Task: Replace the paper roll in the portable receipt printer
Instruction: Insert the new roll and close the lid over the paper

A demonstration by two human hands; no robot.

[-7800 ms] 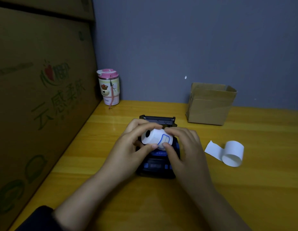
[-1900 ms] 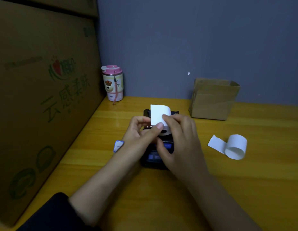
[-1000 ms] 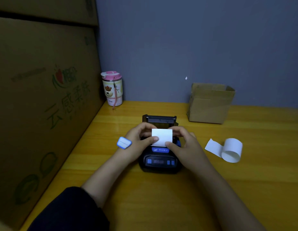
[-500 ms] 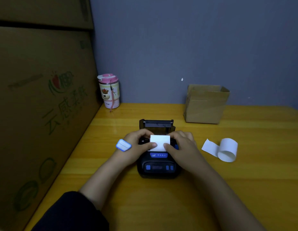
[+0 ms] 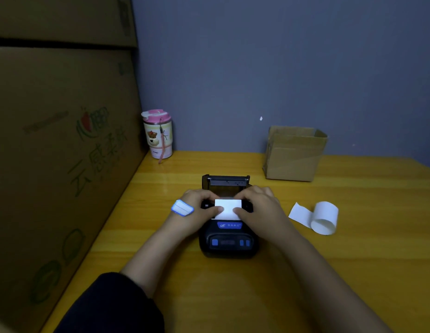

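Head view, sole entry. Item: portable receipt printer [image 5: 229, 233], black with blue buttons, on the yellow table [image 5: 353, 272]; its lid [image 5: 225, 180] stands open at the far edge. Item: new paper, of which only the leading strip [image 5: 227, 208] shows, white, drawn forward flat over the printer's top; the roll itself is presumably seated in the bay beneath the hands, though it cannot be seen. Left hand [image 5: 199, 207]: fingers curled down at the strip's left edge, thumb pressing on the paper; a blue-bordered sticker [image 5: 182, 208] clings to its back. Right hand [image 5: 258, 207]: likewise curled, thumb pinning the strip's right edge. Item: old roll [image 5: 324, 218], loosely unwound, well apart to the right. Also present: small cardboard box [image 5: 294, 153], pink-lidded cup [image 5: 158, 133], large carton [image 5: 60, 145] at left. Handling note, as judgement: keep the strip square and taut across the tear edge, leave it protruding, then shut the lid evenly so the paper does not skew.
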